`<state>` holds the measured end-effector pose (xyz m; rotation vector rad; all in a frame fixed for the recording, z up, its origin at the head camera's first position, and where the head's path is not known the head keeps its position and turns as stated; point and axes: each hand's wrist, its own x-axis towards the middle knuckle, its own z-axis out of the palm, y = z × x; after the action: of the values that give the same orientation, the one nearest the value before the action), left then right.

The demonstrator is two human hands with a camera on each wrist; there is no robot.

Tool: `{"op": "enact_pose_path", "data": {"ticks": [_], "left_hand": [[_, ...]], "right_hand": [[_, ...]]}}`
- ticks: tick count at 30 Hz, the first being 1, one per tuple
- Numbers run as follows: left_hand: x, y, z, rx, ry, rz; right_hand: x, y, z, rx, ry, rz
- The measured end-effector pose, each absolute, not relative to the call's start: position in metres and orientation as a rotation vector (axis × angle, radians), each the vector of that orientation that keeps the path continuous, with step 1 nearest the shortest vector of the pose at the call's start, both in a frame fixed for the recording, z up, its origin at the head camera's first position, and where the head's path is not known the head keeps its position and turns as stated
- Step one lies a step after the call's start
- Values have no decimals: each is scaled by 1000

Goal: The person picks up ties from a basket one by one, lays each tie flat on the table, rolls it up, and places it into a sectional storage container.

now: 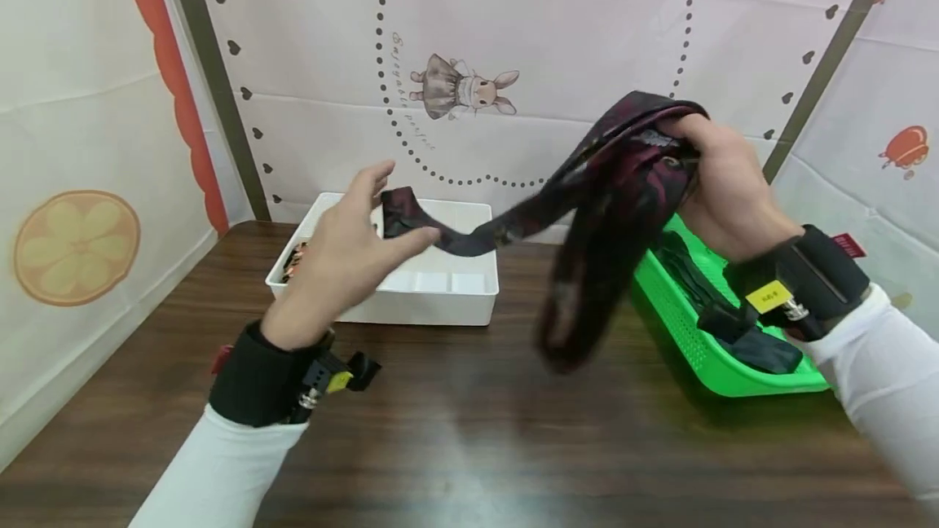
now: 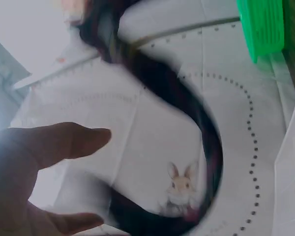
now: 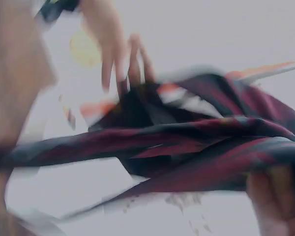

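A long, dark burgundy patterned necktie [image 1: 513, 222] is held up over the table by my right hand [image 1: 722, 178], which grips its bunched folds. One loop of it hangs down, blurred, below that hand. Its free end reaches left to my left hand [image 1: 337, 251], whose thumb and fingers stand apart around that end. In the left wrist view the necktie [image 2: 206, 142] curves down to the left hand [image 2: 39, 167], blurred near the fingertips. Several folds of the necktie [image 3: 196, 130] cross the right wrist view.
At the back of the brown table [image 1: 411, 430] stands a white compartmented box [image 1: 425, 312] with a small patterned item [image 1: 293, 261] at its left. On the right, a green basket [image 1: 722, 381] holds dark folded strips [image 1: 763, 349]. Printed white cloth [image 1: 587, 39] walls the back and sides.
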<state>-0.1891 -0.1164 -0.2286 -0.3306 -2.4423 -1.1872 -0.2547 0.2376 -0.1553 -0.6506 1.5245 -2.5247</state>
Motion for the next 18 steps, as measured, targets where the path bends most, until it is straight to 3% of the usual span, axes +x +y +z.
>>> {"op": "enact_pose_path", "data": {"ticks": [7,18], "left_hand": [[-167,-65,-243,-697,-2205,-1194],[-176,-36,-272,-865,-2530,-1460]], "right_hand": [[-237,214,-153,-725,1037,-2685],[-217,218,-155,-779,865,-2820]]}}
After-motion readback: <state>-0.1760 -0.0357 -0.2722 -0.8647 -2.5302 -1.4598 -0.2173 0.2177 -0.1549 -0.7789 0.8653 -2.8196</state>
